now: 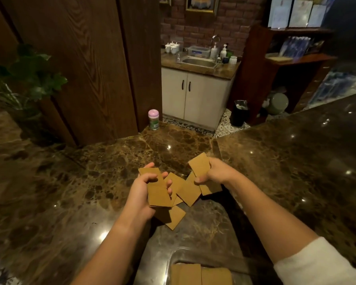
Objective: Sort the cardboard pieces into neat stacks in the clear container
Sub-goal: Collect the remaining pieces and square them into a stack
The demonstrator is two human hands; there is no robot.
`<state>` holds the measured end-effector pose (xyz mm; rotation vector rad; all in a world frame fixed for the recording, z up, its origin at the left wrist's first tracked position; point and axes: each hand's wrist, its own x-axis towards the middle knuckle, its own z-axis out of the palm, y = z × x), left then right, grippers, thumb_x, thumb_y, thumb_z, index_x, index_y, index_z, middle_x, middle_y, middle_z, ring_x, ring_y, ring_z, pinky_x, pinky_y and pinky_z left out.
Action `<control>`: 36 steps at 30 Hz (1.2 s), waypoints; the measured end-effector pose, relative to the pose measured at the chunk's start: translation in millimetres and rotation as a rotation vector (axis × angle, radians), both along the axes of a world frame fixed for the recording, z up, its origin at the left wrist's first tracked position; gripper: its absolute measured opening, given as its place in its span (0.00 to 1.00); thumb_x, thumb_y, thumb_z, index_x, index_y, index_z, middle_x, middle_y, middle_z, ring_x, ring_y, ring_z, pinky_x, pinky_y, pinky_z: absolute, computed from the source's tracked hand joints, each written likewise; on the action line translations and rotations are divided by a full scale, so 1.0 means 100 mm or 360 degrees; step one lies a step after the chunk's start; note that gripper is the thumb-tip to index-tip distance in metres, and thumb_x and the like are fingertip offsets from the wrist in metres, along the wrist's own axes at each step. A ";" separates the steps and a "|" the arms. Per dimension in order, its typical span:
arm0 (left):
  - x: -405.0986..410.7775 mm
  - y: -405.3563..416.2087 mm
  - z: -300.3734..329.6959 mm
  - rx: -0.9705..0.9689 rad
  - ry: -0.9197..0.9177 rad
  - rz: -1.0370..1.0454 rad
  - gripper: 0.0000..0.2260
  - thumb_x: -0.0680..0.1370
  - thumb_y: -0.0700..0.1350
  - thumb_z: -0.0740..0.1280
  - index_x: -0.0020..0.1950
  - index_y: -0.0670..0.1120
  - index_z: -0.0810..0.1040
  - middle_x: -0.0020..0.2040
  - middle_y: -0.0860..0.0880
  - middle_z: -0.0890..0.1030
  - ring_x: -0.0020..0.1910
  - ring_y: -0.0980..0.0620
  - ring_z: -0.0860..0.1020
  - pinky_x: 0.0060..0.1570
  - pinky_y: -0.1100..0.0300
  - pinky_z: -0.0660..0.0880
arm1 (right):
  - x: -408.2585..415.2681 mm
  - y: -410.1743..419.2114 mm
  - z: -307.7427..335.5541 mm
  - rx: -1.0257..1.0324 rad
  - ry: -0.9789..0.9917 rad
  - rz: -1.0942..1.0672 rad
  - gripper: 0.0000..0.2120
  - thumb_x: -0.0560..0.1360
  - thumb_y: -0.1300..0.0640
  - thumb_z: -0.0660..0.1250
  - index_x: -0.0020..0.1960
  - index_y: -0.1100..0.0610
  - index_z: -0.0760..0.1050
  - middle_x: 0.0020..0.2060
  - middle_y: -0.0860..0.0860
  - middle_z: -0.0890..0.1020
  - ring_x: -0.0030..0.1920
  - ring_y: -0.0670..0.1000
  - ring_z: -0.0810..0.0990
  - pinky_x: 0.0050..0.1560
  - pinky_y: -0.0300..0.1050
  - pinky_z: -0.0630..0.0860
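Note:
Several brown cardboard pieces [186, 191] lie loose and overlapping on the dark marble counter [70, 182]. My left hand [140, 192] grips a small stack of cardboard pieces [157, 192], held flat above the loose ones. Just right of it, my right hand [216, 173] holds a single cardboard piece [199, 166] lifted and tilted. At the bottom edge stands the clear container [173, 258], with two cardboard stacks [201, 274] side by side inside it; its lower part is cut off by the frame.
A pink-lidded green bottle [153, 119] stands at the counter's far edge beside a wooden pillar [103, 68]. A leafy plant [27, 73] sits at the left. Beyond the counter are a sink cabinet [195, 95] and a black bin [239, 113].

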<state>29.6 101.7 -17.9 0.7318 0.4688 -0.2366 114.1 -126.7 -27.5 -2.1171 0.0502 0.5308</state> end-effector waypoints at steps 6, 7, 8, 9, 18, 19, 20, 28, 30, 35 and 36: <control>-0.01 -0.05 0.23 0.0131 -0.0113 -0.0137 0.15 0.79 0.41 0.63 0.65 0.54 0.76 0.57 0.36 0.82 0.39 0.41 0.83 0.36 0.50 0.80 | -0.39 -0.22 0.61 0.0719 0.0040 -0.0151 0.19 0.67 0.64 0.78 0.54 0.52 0.79 0.44 0.49 0.88 0.45 0.50 0.87 0.37 0.43 0.81; -0.02 -0.09 0.29 0.0119 -0.0136 -0.0229 0.15 0.79 0.43 0.65 0.65 0.54 0.77 0.56 0.37 0.83 0.39 0.41 0.83 0.37 0.49 0.80 | -0.45 -0.23 0.70 0.0754 0.0033 -0.0120 0.20 0.67 0.63 0.78 0.55 0.52 0.79 0.45 0.49 0.88 0.45 0.50 0.87 0.37 0.44 0.81; -0.05 -0.15 0.35 0.0134 -0.0165 -0.0340 0.15 0.78 0.46 0.67 0.65 0.54 0.78 0.55 0.38 0.84 0.41 0.41 0.84 0.37 0.49 0.80 | -0.51 -0.23 0.79 0.0803 0.0026 -0.0089 0.20 0.67 0.64 0.77 0.56 0.53 0.78 0.45 0.50 0.88 0.45 0.50 0.87 0.37 0.45 0.82; -0.09 -0.23 0.40 0.0168 -0.0204 -0.0457 0.17 0.76 0.49 0.69 0.65 0.54 0.78 0.56 0.39 0.84 0.42 0.41 0.84 0.39 0.48 0.80 | -0.58 -0.21 0.88 0.0852 0.0017 -0.0058 0.20 0.67 0.65 0.76 0.56 0.54 0.78 0.45 0.50 0.88 0.45 0.51 0.87 0.37 0.45 0.82; -0.34 -0.65 0.62 0.0030 -0.0421 -0.0598 0.23 0.74 0.45 0.70 0.69 0.49 0.75 0.57 0.41 0.84 0.46 0.45 0.85 0.38 0.53 0.82 | -1.00 0.01 1.12 0.1024 -0.0253 -0.0378 0.06 0.78 0.57 0.67 0.51 0.52 0.82 0.42 0.48 0.88 0.42 0.48 0.87 0.36 0.42 0.80; -0.34 -0.64 0.62 0.0035 -0.0417 -0.0578 0.21 0.76 0.44 0.68 0.69 0.50 0.75 0.57 0.41 0.84 0.46 0.45 0.85 0.38 0.52 0.82 | -1.02 0.05 1.11 0.0985 -0.0298 -0.0408 0.06 0.79 0.56 0.66 0.51 0.50 0.82 0.42 0.48 0.88 0.42 0.48 0.87 0.37 0.42 0.80; -0.33 -0.64 0.62 0.0035 -0.0418 -0.0548 0.18 0.78 0.44 0.66 0.69 0.52 0.75 0.58 0.41 0.84 0.47 0.44 0.85 0.38 0.52 0.82 | -1.05 0.10 1.10 0.0909 -0.0349 -0.0413 0.06 0.79 0.54 0.65 0.51 0.49 0.81 0.44 0.48 0.88 0.45 0.48 0.86 0.41 0.43 0.80; -0.27 -0.45 0.62 -0.0158 -0.0361 -0.0392 0.15 0.81 0.46 0.63 0.67 0.58 0.76 0.56 0.42 0.85 0.50 0.41 0.85 0.38 0.48 0.82 | -1.08 0.59 0.75 -0.0435 -0.0735 0.0058 0.34 0.80 0.35 0.47 0.81 0.52 0.51 0.79 0.51 0.55 0.78 0.51 0.46 0.75 0.59 0.48; -0.26 -0.30 0.54 -0.0189 -0.0306 -0.0302 0.15 0.81 0.44 0.62 0.67 0.57 0.75 0.51 0.40 0.86 0.42 0.40 0.85 0.35 0.49 0.82 | -0.99 0.66 0.72 -0.0175 -0.0554 0.0089 0.36 0.80 0.34 0.48 0.81 0.51 0.49 0.76 0.52 0.63 0.76 0.53 0.58 0.76 0.57 0.54; -0.23 0.38 0.27 -0.0185 -0.0204 0.0041 0.19 0.78 0.39 0.61 0.67 0.53 0.72 0.42 0.40 0.80 0.32 0.45 0.78 0.33 0.53 0.78 | -0.58 0.46 0.59 0.0075 -0.0253 -0.0152 0.29 0.79 0.41 0.62 0.76 0.52 0.64 0.66 0.49 0.75 0.60 0.50 0.77 0.61 0.53 0.76; -0.22 0.51 0.21 -0.0132 -0.0177 0.0089 0.18 0.78 0.38 0.61 0.66 0.52 0.72 0.42 0.40 0.80 0.32 0.45 0.79 0.33 0.53 0.78 | -0.51 0.44 0.51 -0.0076 -0.0209 -0.0081 0.28 0.79 0.44 0.64 0.75 0.55 0.67 0.60 0.50 0.77 0.54 0.49 0.78 0.56 0.51 0.78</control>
